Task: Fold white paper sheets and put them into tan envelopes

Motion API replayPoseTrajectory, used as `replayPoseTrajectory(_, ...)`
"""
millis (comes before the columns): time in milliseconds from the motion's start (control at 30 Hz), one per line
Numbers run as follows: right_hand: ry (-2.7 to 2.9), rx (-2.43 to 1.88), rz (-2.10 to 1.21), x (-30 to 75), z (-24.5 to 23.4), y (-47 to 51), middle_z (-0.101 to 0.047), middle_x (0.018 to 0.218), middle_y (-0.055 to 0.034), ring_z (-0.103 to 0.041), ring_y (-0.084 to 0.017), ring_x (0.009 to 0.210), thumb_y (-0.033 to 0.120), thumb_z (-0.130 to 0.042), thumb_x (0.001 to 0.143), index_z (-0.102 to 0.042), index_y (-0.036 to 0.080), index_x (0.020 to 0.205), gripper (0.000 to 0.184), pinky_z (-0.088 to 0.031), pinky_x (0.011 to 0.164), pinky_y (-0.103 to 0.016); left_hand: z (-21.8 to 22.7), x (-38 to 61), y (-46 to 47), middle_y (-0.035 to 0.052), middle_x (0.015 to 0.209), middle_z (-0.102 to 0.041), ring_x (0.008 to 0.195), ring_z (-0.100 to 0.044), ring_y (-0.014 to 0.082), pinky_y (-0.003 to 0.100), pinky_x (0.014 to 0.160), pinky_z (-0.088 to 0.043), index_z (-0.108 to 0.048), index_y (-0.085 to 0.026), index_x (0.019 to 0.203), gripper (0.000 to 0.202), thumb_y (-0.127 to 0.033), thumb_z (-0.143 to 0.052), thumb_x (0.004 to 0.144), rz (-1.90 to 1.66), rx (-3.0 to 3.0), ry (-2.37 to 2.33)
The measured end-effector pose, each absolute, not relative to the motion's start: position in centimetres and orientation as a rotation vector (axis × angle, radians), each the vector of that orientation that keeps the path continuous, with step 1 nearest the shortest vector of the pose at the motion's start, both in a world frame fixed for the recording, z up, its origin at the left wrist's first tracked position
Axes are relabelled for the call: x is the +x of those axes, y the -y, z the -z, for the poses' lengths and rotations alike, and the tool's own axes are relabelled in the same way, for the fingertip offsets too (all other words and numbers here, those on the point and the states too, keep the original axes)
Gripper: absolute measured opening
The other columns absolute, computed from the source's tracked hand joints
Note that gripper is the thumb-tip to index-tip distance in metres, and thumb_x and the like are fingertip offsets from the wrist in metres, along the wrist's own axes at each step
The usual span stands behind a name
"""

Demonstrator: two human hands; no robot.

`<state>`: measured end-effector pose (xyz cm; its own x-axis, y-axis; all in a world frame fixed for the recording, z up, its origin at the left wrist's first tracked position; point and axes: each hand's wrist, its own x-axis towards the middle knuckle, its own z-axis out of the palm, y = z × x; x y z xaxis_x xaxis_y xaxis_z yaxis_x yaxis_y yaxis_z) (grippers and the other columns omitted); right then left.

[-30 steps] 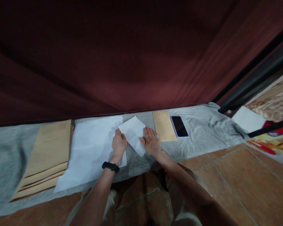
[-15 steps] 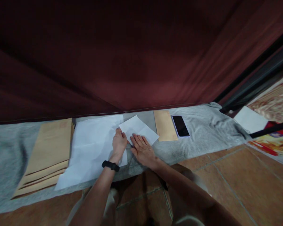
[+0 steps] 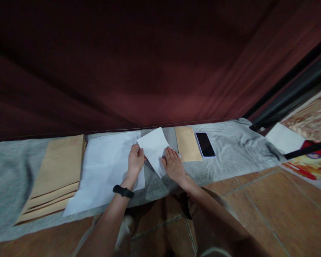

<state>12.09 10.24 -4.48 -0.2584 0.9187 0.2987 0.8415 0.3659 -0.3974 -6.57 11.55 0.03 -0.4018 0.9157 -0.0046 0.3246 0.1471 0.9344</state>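
Observation:
A folded sheet of white paper [image 3: 152,142] lies at an angle on the grey cloth. My left hand [image 3: 135,160], with a black band on its wrist, is closed in a pinch on the paper's left corner. Stretched out over the paper's right part, my right hand [image 3: 173,166] is open, its fingers touching the sheet near a folded edge. Left of them is a pile of larger white sheets [image 3: 107,164], partly behind my left hand. A small brown envelope [image 3: 188,144] lies just right of my right hand.
Several large brown envelopes [image 3: 60,160] are stacked at the left. A phone [image 3: 205,144] lies right of the small envelope. The grey cloth [image 3: 238,153] covers a narrow ledge below a dark red curtain [image 3: 149,89]. Tiled floor [image 3: 256,203] shows in front; a black metal frame stands at right.
My right hand has slid to the right across the paper. The paper has turned and its near part has opened out toward me. My left hand keeps its place at the left corner.

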Motion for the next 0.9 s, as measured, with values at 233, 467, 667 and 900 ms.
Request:
replayPoseTrajectory(233,1.584,-1.404,-0.848,13.2,1.6,-13.4,-0.04,0.16,-0.0087,-0.031,-0.024,0.151,0.054,-0.033,0.103,-0.042,0.019,0.153,0.062,-0.024,0.126,-0.048,-2.4,-6.0,-9.8,-0.0019,0.077,-0.063,0.069,-0.062,0.0138,0.024,0.065,-0.046,-0.052,-0.023,0.099,0.011,-0.033,-0.052,0.094,-1.641,1.468,-1.758)
replayPoseTrajectory(467,1.181,-1.042,-1.186,15.4,0.1,-14.6,-0.065,0.136,-0.0064,-0.056,-0.026,0.13,0.05,-0.054,0.092,-0.064,0.024,0.133,0.05,-0.041,0.115,-0.047,-3.6,-5.4,-6.9,0.0043,0.115,-0.074,0.108,-0.068,0.0167,0.033,0.095,-0.052,-0.062,-0.023,0.104,0.017,-0.018,-0.047,0.097,-1.61,2.141,-1.44)
replayPoseTrajectory(667,1.625,-0.933,-1.371,19.2,-0.6,-13.0,-0.072,0.124,-0.0088,-0.064,-0.028,0.12,0.052,-0.075,0.081,-0.077,0.024,0.108,0.039,-0.045,0.109,-0.044,-2.9,-6.9,-5.0,0.0036,0.115,-0.074,0.108,-0.068,0.0169,0.033,0.096,-0.053,-0.063,-0.025,0.109,0.023,-0.011,-0.049,0.095,-1.273,2.297,-1.294)
replayPoseTrajectory(900,2.221,-0.772,-1.432,21.2,-1.3,-10.4,-0.072,0.126,-0.0081,-0.065,-0.024,0.12,0.053,-0.063,0.092,-0.077,0.024,0.115,0.039,-0.048,0.106,-0.037,-1.3,-9.1,-2.9,0.004,0.104,-0.075,0.095,-0.07,0.0193,0.032,0.083,-0.056,-0.066,-0.024,0.112,0.03,-0.012,-0.046,0.093,-0.64,2.372,-1.309)
